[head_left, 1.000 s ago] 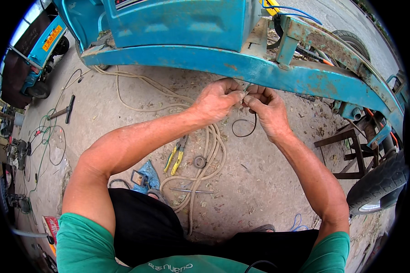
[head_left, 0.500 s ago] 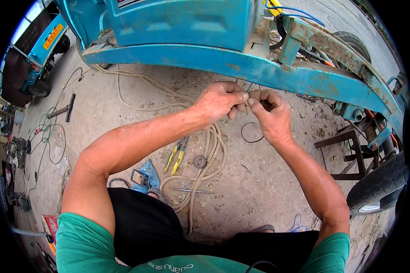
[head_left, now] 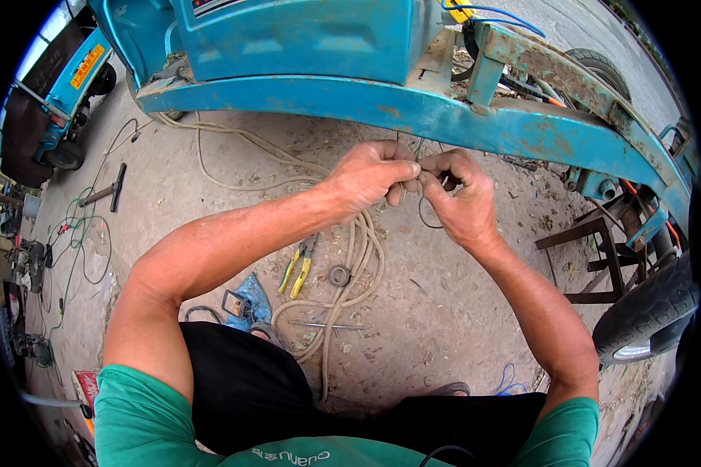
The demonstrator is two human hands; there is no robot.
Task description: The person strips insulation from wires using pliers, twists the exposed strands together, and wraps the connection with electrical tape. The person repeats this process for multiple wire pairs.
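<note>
Under the blue frame rail point(head_left: 327, 105) of a vehicle, my two hands meet at the fingertips. Several thin wires point(head_left: 419, 145) hang from beneath the rail to the fingers. My left hand point(head_left: 370, 175) is closed, thumb pressed to the fingers on a thin wire. Facing it, my right hand point(head_left: 465, 201) pinches thumb and forefinger at the same spot, also on a thin wire. The wire ends between the fingertips are too small and covered to make out. A dark loop of wire point(head_left: 430, 226) curves out beside my right hand.
Yellow-handled pliers point(head_left: 300, 268), a roll of tape point(head_left: 339, 275), a thin metal rod point(head_left: 325, 325) and a coiled tan hose point(head_left: 380, 265) lie on the concrete. A hammer point(head_left: 117, 187) rests left, a dark metal stand point(head_left: 592, 253) and a tire point(head_left: 646, 315) stand right.
My fingertips stay together, with the right fingers shifted slightly. The dark wire loop sits closer under my right hand. The whole view has drifted a little.
</note>
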